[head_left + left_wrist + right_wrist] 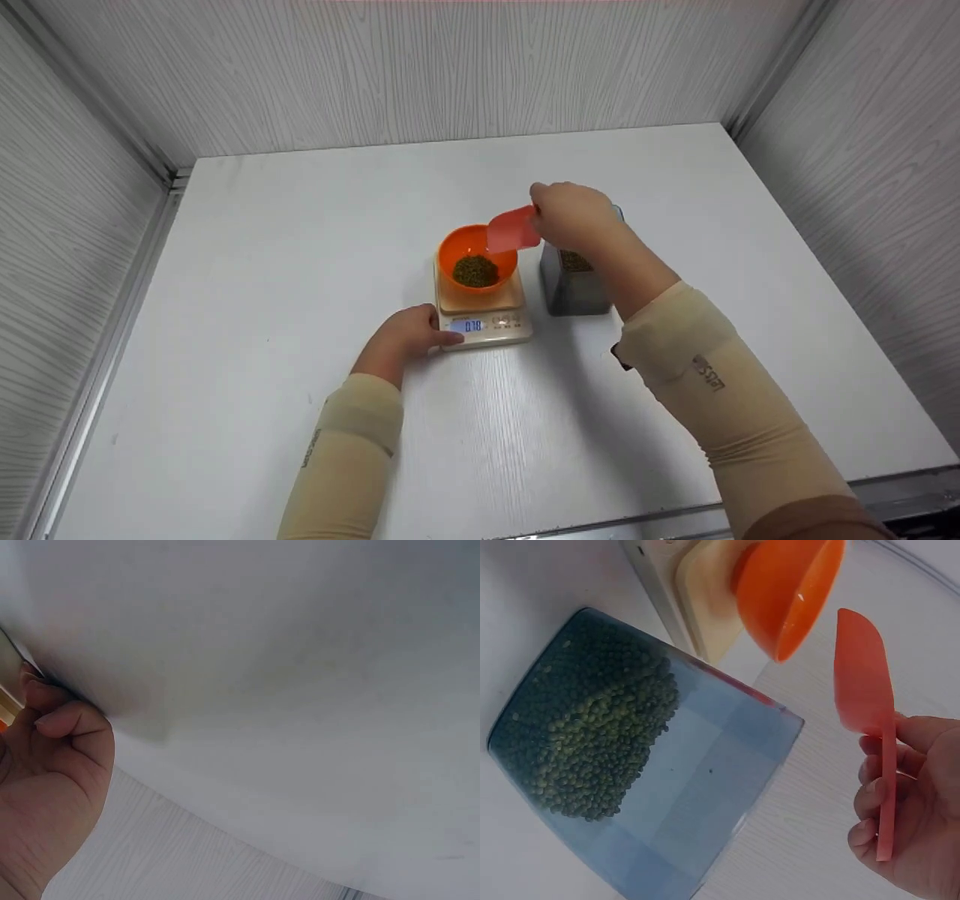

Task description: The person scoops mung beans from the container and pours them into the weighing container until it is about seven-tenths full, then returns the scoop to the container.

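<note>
My right hand (576,215) grips the handle of a red plastic scoop (864,675), fingers curled round it. In the head view the scoop's blade overlaps the right rim of an orange bowl (448,255). Green mung beans (475,271) lie in the bottom of that bowl, which stands on a kitchen scale (487,339) with a lit display. At the scale's front left corner my left hand (411,330) holds on, thumb on the front panel and fingers at the side. In the left wrist view the left hand (56,765) has curled fingers against the scale's edge.
A clear bluish container (712,765), part full of mung beans (592,727), stands just right of the scale, partly hidden by the right forearm in the head view. Both are on a white table (300,247) with pale wood-grain walls (450,67) on three sides.
</note>
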The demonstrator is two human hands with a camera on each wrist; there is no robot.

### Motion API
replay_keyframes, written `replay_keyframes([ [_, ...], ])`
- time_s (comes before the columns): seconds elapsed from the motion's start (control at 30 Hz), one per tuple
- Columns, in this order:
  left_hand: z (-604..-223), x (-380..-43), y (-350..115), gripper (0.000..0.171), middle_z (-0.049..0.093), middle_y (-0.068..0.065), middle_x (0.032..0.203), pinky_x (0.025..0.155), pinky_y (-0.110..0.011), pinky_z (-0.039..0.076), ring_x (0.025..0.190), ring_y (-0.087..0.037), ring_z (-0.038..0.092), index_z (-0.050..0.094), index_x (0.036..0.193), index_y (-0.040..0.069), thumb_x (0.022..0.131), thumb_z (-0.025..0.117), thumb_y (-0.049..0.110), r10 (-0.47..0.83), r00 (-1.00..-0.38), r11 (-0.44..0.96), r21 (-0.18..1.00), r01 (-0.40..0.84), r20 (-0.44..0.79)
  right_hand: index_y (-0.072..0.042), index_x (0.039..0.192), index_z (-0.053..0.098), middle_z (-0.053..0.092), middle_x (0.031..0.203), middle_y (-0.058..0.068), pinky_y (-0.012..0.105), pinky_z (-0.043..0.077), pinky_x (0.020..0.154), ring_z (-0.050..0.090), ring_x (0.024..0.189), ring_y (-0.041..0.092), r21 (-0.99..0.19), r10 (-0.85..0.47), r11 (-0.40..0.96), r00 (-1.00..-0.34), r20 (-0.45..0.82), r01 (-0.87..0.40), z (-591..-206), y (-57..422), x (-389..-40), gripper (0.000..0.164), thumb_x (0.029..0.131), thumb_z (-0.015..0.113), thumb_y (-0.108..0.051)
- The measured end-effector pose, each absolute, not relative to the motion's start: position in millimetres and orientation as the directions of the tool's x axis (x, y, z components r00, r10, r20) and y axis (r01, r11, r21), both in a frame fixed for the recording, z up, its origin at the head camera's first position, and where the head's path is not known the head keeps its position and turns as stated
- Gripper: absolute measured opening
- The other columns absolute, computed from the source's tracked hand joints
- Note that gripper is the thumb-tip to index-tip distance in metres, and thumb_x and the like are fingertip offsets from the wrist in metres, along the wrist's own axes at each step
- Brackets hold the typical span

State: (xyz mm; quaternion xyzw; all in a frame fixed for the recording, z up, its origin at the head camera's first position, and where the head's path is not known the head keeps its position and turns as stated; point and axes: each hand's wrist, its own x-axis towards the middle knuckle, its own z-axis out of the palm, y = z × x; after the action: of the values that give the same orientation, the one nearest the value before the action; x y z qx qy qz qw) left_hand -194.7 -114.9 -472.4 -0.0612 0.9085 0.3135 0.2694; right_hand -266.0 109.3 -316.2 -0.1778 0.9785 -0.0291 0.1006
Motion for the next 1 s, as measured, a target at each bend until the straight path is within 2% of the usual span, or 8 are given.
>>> replay_keyframes([
  [0.1,-471.6,-194.3,-115.0,0.046,0.055,-0.005,0.09,0.081,-0.036,0.04,0.089,-0.023,0.049,0.053,0.099,0.014,0.073,0.071,0.049,0.066,-0.853,0.798,0.54,-0.267,-0.518,-0.005,0.108,0.051,0.056,0.093,0.01,0.036,0.041,0.07,0.05,0.081,0.024,-0.215,-0.319,0.941,-0.9,-0.298,-0.263,-305.1,120.9,-266.0,0.023,0.089,0.047,-0.017],
  [0.2,-470.5,-193.5,-115.3,0.046,0.055,-0.005,0.091,0.082,-0.037,0.039,0.09,-0.024,0.049,0.053,0.098,0.014,0.074,0.07,0.049,0.073,-0.859,0.8,0.544,-0.253,-0.507,-0.002,0.105,0.054,0.056,0.092,0.011,0.034,0.04,0.067,0.049,0.079,0.024,-0.243,-0.319,0.939,-0.88,-0.351,-0.243,-293.7,134.1,-265.3,0.022,0.088,0.047,-0.013],
  [0.5,-470.3,-192.6,-116.9,0.045,0.054,-0.005,0.089,0.077,-0.035,0.038,0.087,-0.023,0.048,0.053,0.095,0.014,0.074,0.07,0.049,0.086,-0.871,0.794,0.561,-0.233,-0.483,0.002,0.092,0.058,0.053,0.08,0.011,0.035,0.038,0.063,0.046,0.073,0.023,-0.153,-0.388,0.921,-0.881,-0.272,-0.359,-264.1,170.5,-261.5,0.014,0.086,0.046,-0.003],
  [0.8,-472.7,-192.6,-117.5,0.047,0.054,-0.004,0.091,0.081,-0.036,0.038,0.089,-0.022,0.048,0.053,0.096,0.013,0.072,0.071,0.049,0.084,-0.876,0.773,0.586,-0.243,-0.474,0.002,0.088,0.066,0.058,0.072,0.011,0.034,0.04,0.057,0.047,0.065,0.022,0.047,-0.318,0.935,-0.889,-0.329,-0.351,-265.0,178.0,-259.3,0.018,0.081,0.05,0.0],
  [1.0,-474.1,-193.3,-117.9,0.047,0.054,-0.004,0.092,0.082,-0.036,0.038,0.09,-0.023,0.048,0.053,0.098,0.014,0.072,0.072,0.048,0.076,-0.874,0.758,0.597,-0.263,-0.481,0.001,0.088,0.066,0.059,0.077,0.011,0.031,0.041,0.057,0.047,0.067,0.021,0.14,-0.268,0.925,-0.867,-0.421,-0.354,-280.4,164.8,-258.4,0.017,0.079,0.052,0.002],
])
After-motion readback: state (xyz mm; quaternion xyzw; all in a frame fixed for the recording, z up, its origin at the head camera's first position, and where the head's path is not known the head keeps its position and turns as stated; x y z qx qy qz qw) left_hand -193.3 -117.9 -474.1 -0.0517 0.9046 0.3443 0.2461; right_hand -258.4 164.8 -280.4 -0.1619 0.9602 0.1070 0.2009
